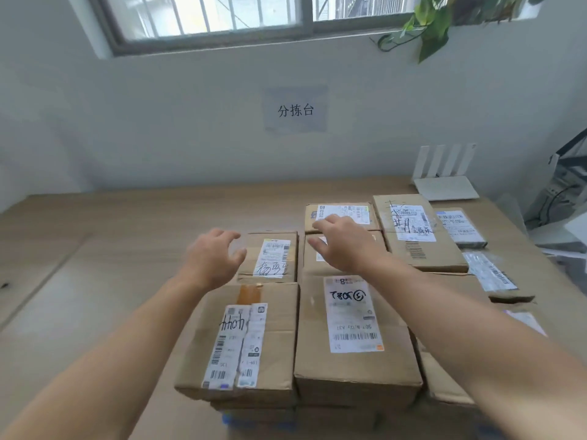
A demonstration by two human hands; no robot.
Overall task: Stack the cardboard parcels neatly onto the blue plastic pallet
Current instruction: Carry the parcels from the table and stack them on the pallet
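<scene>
Brown cardboard parcels (pixel 352 331) with white shipping labels sit packed edge to edge in a block right in front of the person. Only a sliver of the blue plastic pallet (pixel 226 419) shows under the near left corner, so much of the stacking looks done. Six label-up tops count clearly: two near, two in the middle row, one behind them, and one larger parcel (pixel 416 236) to the right. Edges of a lower layer show beneath the near pair. Further right lie more cardboard, partly cut off, one flat labelled packet (pixel 460 227) and one grey plastic mailer (pixel 489 271). Whether these rest on the pallet or the table cannot be told, so they may be what is left.

The left hand (pixel 216 258) hangs over the left edge of the middle-left parcel (pixel 270 257), fingers spread and loosely curved, grasping nothing. The right hand (pixel 343 246) is flat, palm down with fingers straight, over the middle-right parcel (pixel 317 266). I cannot tell whether it touches; likely it is squaring up the row.

Beyond are one light wooden table (pixel 127 223), one white router with four antennas (pixel 444 182), one paper sign (pixel 295 111) on the wall and one green trailing plant (pixel 435 23)
</scene>
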